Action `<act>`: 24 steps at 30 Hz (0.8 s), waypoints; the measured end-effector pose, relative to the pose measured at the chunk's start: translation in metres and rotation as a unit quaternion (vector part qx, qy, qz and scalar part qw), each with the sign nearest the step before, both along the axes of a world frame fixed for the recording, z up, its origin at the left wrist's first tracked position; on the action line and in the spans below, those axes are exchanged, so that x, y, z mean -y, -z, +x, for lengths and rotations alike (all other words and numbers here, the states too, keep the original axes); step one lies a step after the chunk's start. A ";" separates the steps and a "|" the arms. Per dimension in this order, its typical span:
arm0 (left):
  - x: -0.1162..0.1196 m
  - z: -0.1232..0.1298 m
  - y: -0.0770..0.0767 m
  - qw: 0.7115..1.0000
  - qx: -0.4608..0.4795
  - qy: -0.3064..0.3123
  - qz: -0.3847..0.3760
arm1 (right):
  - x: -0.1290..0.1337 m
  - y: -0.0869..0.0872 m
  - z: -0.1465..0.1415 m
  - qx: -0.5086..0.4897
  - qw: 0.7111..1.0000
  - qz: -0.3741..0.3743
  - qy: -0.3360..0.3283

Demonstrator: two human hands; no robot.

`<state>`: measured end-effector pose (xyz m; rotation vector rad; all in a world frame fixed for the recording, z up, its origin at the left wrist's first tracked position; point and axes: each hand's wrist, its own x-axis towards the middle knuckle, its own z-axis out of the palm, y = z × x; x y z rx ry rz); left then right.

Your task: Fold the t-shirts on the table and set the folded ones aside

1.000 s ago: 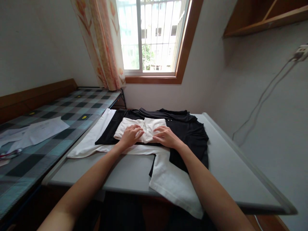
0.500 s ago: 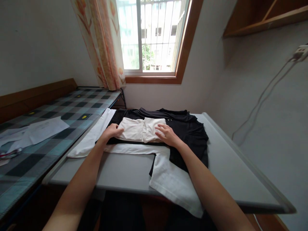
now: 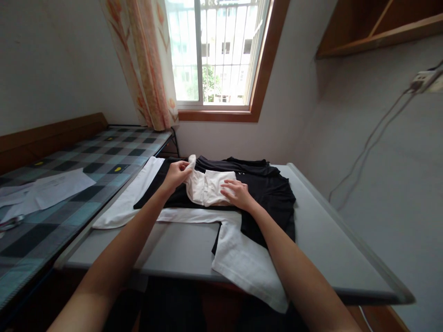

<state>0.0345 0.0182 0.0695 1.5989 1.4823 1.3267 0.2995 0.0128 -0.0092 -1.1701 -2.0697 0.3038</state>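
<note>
Pinching the raised left end of the folded white cloth point(image 3: 212, 186), the left hand point(image 3: 176, 175) grips between thumb and fingers; the right hand point(image 3: 238, 193) rests on its right part, fingers spread, no grasp evident. The cloth lies on the black garment point(image 3: 270, 186) atop the grey table point(image 3: 321, 230), long axis running left to right. From the left-hand pinch, its bulk extends right and near, toward the right hand.

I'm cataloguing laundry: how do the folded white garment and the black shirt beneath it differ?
The folded white garment is compact; the black shirt spreads wider. The left hand holds one end of the folded white garment raised, while the black shirt lies beneath. Both are cloth.
</note>
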 end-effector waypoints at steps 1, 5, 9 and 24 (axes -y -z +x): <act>-0.002 0.014 -0.006 0.999 -0.019 0.037 0.015 | -0.002 -0.002 0.001 -0.045 0.999 -0.008 0.020; -0.002 0.064 -0.016 0.962 -0.060 0.266 -0.018 | -0.012 -0.008 0.008 -0.240 0.965 -0.087 0.062; 0.006 0.077 0.004 0.963 -0.110 0.240 0.061 | -0.016 -0.007 0.015 -0.296 0.937 -0.177 0.056; 0.028 0.044 0.067 0.872 -0.407 0.210 0.171 | -0.011 -0.010 0.020 -0.103 0.982 -0.143 0.062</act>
